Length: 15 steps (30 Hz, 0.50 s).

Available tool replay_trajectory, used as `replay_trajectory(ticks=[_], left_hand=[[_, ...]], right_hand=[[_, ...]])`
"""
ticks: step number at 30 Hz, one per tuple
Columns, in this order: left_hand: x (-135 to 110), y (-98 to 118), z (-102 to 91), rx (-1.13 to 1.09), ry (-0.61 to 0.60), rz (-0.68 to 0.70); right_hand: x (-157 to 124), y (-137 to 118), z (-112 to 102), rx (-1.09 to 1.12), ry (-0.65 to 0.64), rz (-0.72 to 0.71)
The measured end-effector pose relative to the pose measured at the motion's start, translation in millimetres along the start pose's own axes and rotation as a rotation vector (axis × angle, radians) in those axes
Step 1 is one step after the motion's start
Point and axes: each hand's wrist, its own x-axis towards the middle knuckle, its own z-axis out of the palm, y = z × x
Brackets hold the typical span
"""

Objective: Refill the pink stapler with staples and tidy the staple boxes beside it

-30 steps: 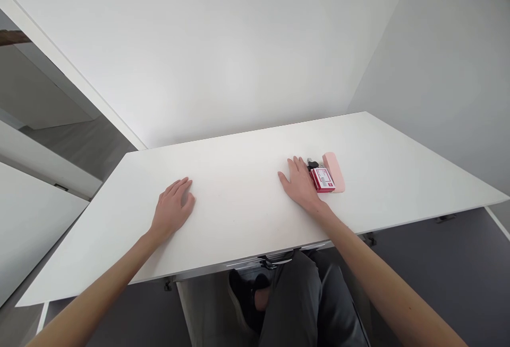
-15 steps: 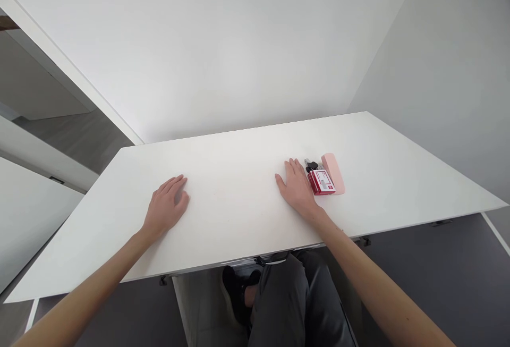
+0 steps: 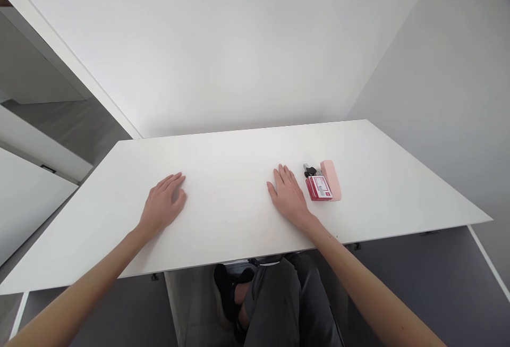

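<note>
My left hand [image 3: 163, 202] rests on the left part of the white table [image 3: 223, 177], thumb apart from the fingers and nothing in its grasp. Palm down, my right hand [image 3: 289, 195] lies flat with its fingers spread, also holding nothing. Just right of it sits a small stack of red and white boxes [image 3: 319, 188]. A pink case [image 3: 332, 179] stands against the right side of that stack. Behind the boxes lies a small cluster of keys [image 3: 311, 170] with a black piece, too small to make out fully.
A white wall [image 3: 239, 49] rises behind the table's far edge, and a grey wall [image 3: 450, 97] is at the right. At the left is an opening with a grey floor [image 3: 64, 124]. My legs [image 3: 274, 304] are below the front edge.
My right hand has slid a little left, leaving a wider gap to the boxes. My left hand stays in about the same place. The view has shifted slightly.
</note>
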Motion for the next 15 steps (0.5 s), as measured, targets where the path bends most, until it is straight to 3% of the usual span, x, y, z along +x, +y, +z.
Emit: replay_trajectory(ticks=[15], left_hand=[[-0.2, -5.2, 5.5, -0.002, 0.017, 0.024]], right_hand=[[0.1, 2.3, 7.0, -0.067, 0.035, -0.028]])
